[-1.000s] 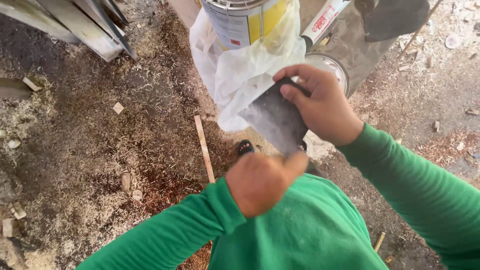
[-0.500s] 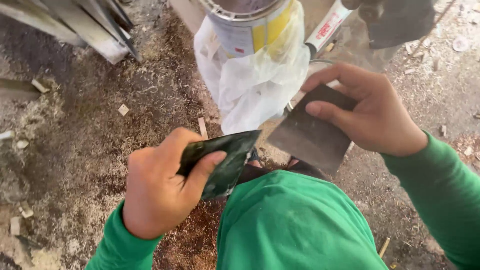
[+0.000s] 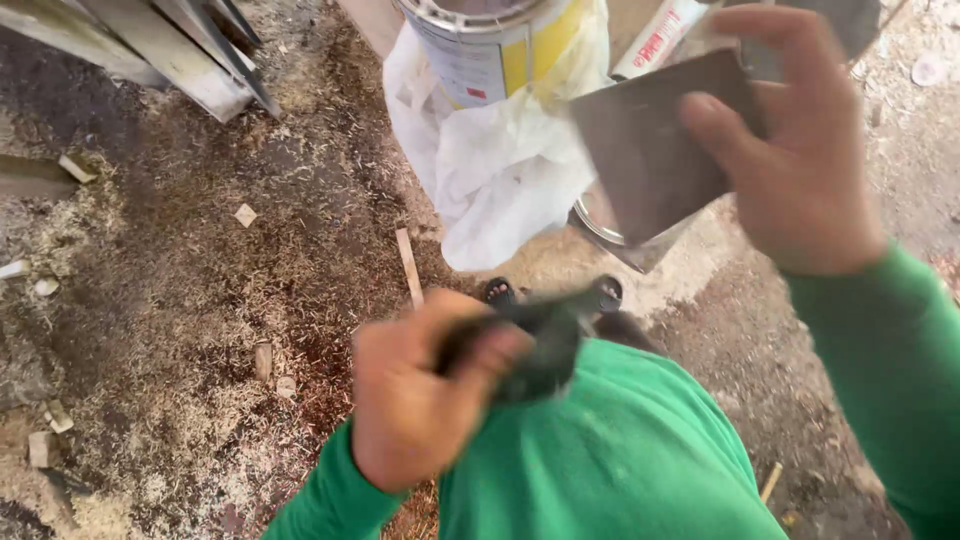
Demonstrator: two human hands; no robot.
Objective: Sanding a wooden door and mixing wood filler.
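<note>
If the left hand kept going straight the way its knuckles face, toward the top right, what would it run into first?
Probably the flat grey sheet held up in the right hand. The left hand, gripping a dark folded piece, points up toward it. Depth is unclear and the view is blurred, so it could instead pass beneath it toward the white plastic bag.

Sawdust-strewn dirt floor [image 3: 200,330] in daylight. Left of the can [image 3: 490,50]: leaning metal bars [image 3: 150,50]. Below it: wood stick [image 3: 408,266], scattered chips.

matt grey sheet [image 3: 650,150], metal can [image 3: 490,45], sawdust-strewn floor [image 3: 150,300]
</note>
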